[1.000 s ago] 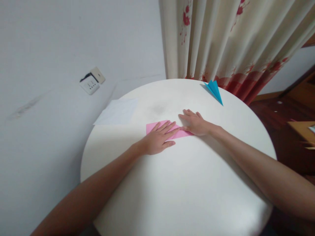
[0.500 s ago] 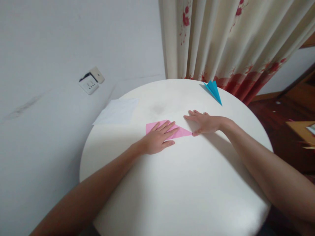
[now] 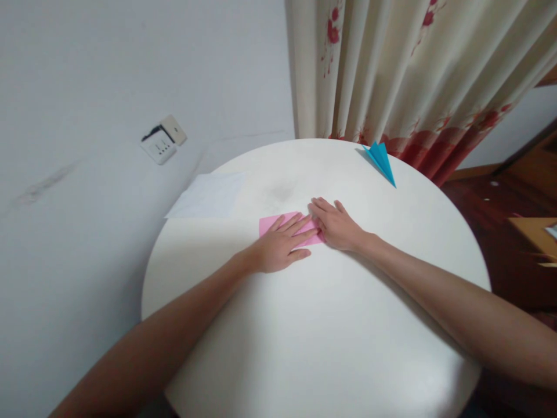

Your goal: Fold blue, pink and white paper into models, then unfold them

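A folded sheet of pink paper [image 3: 266, 224] lies flat on the white round table [image 3: 287, 337]. Spread across its middle, my left hand [image 3: 278, 247] presses it down with fingers apart. My right hand [image 3: 337, 226] rests over the paper's narrow right end, fingers stretched out towards the back and the thumb side hidden near my left fingertips. The pointed tip of the paper is out of sight under that hand. Towards the back right edge of the table sits a blue paper plane [image 3: 381, 162], apart from both hands.
A thin white sheet [image 3: 206, 196] lies at the table's back left edge. Behind it stands a pale wall with a socket [image 3: 159, 146]. A cream curtain [image 3: 383, 69] with red flowers hangs just past the back edge. At far right is a wooden surface [image 3: 533, 235].
My right hand has slid left from the pink paper's tip onto its narrow end, covering the point. My left hand has stayed in place on the paper.
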Tool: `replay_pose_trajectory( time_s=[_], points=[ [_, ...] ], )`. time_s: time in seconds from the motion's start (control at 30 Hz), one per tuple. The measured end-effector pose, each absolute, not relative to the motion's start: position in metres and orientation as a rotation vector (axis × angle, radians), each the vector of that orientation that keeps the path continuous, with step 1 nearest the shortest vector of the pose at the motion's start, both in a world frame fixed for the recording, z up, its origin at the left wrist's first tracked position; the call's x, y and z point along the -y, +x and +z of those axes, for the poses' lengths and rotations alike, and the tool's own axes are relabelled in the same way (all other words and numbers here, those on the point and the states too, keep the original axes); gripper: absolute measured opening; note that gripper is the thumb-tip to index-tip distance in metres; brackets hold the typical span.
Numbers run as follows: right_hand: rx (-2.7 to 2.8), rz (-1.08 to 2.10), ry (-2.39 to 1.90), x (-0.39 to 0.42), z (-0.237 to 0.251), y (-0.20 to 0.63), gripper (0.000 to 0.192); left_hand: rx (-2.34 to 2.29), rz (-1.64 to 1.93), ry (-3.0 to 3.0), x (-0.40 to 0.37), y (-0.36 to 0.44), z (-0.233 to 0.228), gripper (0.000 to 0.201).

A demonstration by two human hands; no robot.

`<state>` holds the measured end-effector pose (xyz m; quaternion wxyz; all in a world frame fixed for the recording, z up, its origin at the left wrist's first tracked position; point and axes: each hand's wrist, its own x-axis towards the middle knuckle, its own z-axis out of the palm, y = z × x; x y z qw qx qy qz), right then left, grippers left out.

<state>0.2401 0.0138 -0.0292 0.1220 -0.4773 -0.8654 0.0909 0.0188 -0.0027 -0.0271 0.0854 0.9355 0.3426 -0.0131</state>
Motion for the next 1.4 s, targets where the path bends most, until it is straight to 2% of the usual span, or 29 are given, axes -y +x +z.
replay_pose_trajectory(
  time_s=[0.13, 0.4, 0.6, 1.0, 1.4],
  points=[
    [2.580, 0.209, -1.408, -0.016, -0.033, 0.241, 0.055, -1.083, 0.022, 2.754, 0.004, 0.021, -0.027, 0.073],
    [2.623, 0.229, -1.432, -0.015, -0.030, 0.240, 0.056, -1.351, 0.028, 2.666, -0.001, 0.019, -0.025, 0.065],
    [2.649, 0.213, -1.325, -0.012, -0.027, 0.236, 0.054, -1.475, 0.056, 2.619, -0.004, 0.017, -0.031, 0.069],
    [2.676, 0.251, -1.262, -0.009, -0.028, 0.233, 0.059, -1.508, 0.092, 2.606, -0.004, 0.019, -0.033, 0.074],
    [2.665, 0.288, -1.257, -0.009, -0.028, 0.233, 0.060, -1.490, 0.073, 2.646, -0.003, 0.018, -0.034, 0.070]
  ],
)
